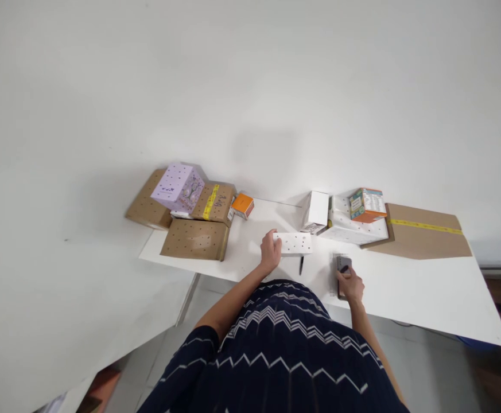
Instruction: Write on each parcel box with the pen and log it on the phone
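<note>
My left hand [271, 252] is closed around the left end of a white box [295, 243] with dark dots on its top. Just below that box, a black pen [301, 265] lies on the table. My right hand [352, 285] is over a small grey, oblong object [344, 261] near the front edge, fingers bent. A small dark thing [345, 269] shows at my right fingertips; its kind is too small to make out. Faint grid-like lines are visible on the surface beside the grey object.
Dotted brown cartons [195, 240], a purple box [178, 187] and an orange box [243, 205] stand at left on the white table [431, 292]. At right are white boxes [318, 210], an orange-green box [367, 205] and a taped brown carton [426, 232]. A wall rises behind.
</note>
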The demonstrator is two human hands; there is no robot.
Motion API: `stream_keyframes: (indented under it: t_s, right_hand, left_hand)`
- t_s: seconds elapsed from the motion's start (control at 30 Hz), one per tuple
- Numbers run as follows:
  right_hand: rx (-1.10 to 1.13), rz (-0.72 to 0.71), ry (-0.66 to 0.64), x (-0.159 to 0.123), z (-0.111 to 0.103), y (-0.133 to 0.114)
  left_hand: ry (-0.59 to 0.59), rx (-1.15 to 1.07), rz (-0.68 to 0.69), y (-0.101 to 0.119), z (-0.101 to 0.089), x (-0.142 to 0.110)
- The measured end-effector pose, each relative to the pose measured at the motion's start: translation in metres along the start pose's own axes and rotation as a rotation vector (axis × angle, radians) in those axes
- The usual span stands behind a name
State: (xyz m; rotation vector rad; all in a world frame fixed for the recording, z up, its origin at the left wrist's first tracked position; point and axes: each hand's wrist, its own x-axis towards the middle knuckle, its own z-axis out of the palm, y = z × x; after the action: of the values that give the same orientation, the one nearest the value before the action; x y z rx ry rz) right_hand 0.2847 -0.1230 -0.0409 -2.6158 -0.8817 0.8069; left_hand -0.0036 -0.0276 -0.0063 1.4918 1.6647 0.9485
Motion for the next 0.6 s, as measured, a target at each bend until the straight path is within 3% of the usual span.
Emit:
stream_keyframes:
  t_s: [0.13, 0.27, 0.43, 0.6]
  right_hand:
    - [0.76, 0.089, -0.314, -0.024, -0.016, -0.022]
    - [1.208, -0.022, -0.641, -0.063, -0.042, -0.064]
    - [1.288, -0.089, -0.888, -0.105, -0.057, -0.122]
    - [1.191, -0.188, -1.02, -0.134, -0.03, -0.154]
  left_hand:
    - [-0.003, -0.01, -0.015, 0.002, 0.0, 0.0]
    - [0.003, -0.006, -0.006, 0.003, -0.001, 0.0]
    - [0.008, 0.007, -0.002, 0.003, -0.002, -0.001]
    - [0.006, 0.015, -0.023, 0.006, -0.004, 0.0]
